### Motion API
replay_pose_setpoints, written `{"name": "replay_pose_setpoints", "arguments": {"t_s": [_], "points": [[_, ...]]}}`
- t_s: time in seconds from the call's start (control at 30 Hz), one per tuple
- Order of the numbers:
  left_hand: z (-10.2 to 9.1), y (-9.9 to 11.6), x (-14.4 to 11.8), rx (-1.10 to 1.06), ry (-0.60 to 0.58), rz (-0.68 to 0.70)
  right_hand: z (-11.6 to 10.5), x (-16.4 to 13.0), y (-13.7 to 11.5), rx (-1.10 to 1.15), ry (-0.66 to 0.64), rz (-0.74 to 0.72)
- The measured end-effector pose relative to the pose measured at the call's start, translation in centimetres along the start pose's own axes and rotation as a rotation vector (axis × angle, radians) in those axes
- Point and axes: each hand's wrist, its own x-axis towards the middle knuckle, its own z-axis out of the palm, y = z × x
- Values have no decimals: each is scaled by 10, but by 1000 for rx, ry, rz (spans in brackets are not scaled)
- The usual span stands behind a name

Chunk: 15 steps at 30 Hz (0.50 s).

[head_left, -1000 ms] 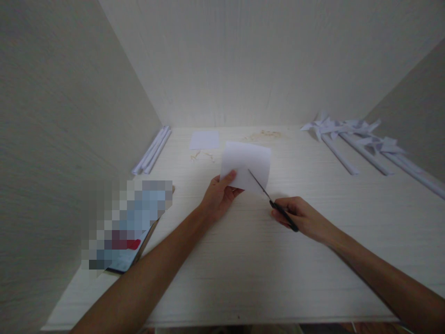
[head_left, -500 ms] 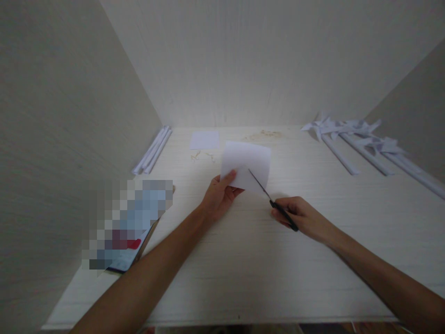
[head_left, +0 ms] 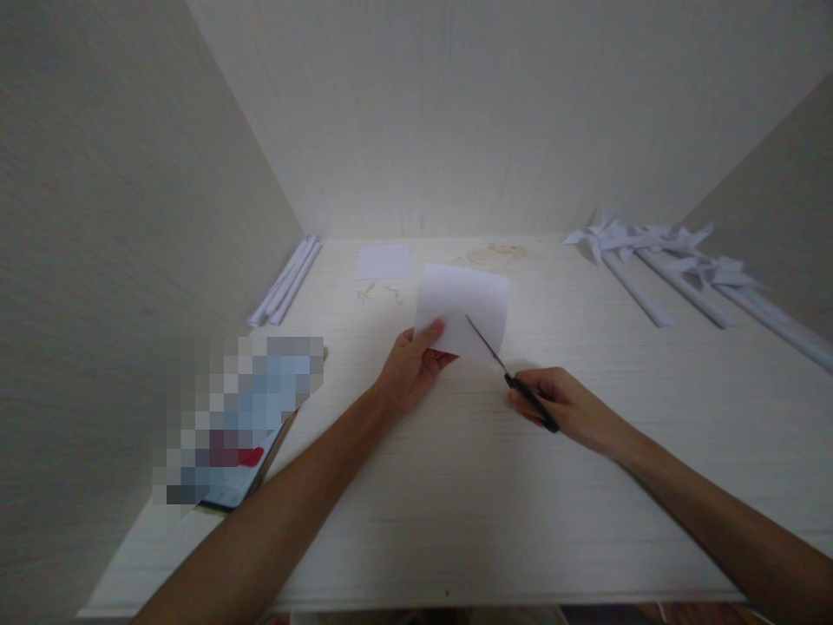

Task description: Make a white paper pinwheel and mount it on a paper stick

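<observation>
My left hand [head_left: 415,366] pinches the lower left corner of a white sheet of paper [head_left: 463,299], thumb on top and fingers beneath. The sheet is held above the table and curves slightly. In my right hand [head_left: 553,401] is a pair of scissors [head_left: 534,403] with black handles. One thin blade lies across the face of the paper from its lower right corner toward the middle; the other blade is hidden, seemingly behind the sheet.
White rolled paper sticks [head_left: 290,279] lie at the left wall. Farther back is a flat white paper square [head_left: 383,261]. Several paper pinwheels [head_left: 657,247] on sticks rest at the right. A partly blurred device with a screen [head_left: 260,425] lies beside my left forearm.
The paper has shifted very slightly to the right. Both hands and the scissors stay almost where they were.
</observation>
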Motion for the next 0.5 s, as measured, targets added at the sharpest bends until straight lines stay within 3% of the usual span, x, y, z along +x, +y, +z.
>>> {"name": "replay_pose_setpoints", "arguments": {"t_s": [0.5], "points": [[1,-1,0,8,3,3,0,1,0,-5,12,-15]]}}
